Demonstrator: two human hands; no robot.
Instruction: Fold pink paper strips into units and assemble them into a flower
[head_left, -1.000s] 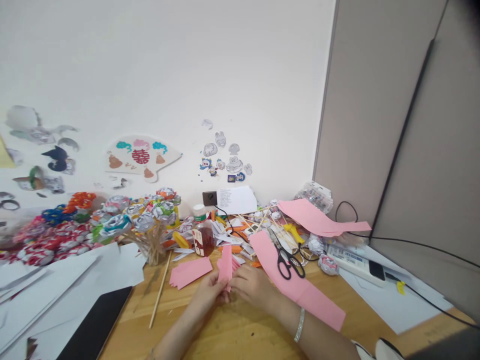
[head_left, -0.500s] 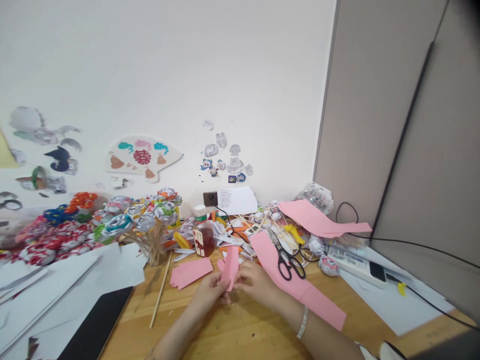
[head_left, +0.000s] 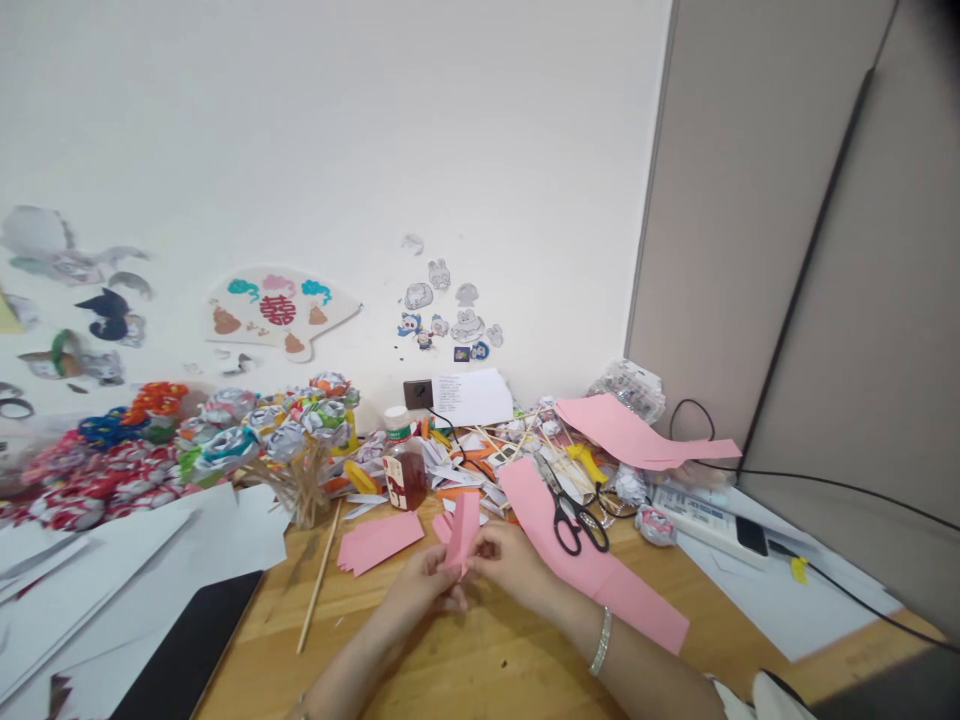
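A folded pink paper strip [head_left: 463,528] stands tilted between my two hands over the wooden table. My left hand [head_left: 424,585] is closed round its lower left side, thumb on the paper. On the right, my right hand [head_left: 504,562] pinches the strip's lower right edge with its fingertips. Behind the strip, a few small pink pieces [head_left: 441,524] partly show. To the left lies a stack of cut pink paper pieces [head_left: 381,541]. A long pink sheet [head_left: 630,595] lies right of my hands, with black-handled scissors [head_left: 576,520] on it.
A wooden stick [head_left: 319,580] lies left of my hands, near a black flat device [head_left: 191,650] and white sheets [head_left: 82,590]. Behind stand a bottle of reddish liquid [head_left: 406,475] and paper flowers [head_left: 232,450]. A power strip [head_left: 712,525] with cables is at right.
The view has shifted slightly. Both hands stay on the pink strip, with small finger movements at its lower end; the right fingers are curled a little more.
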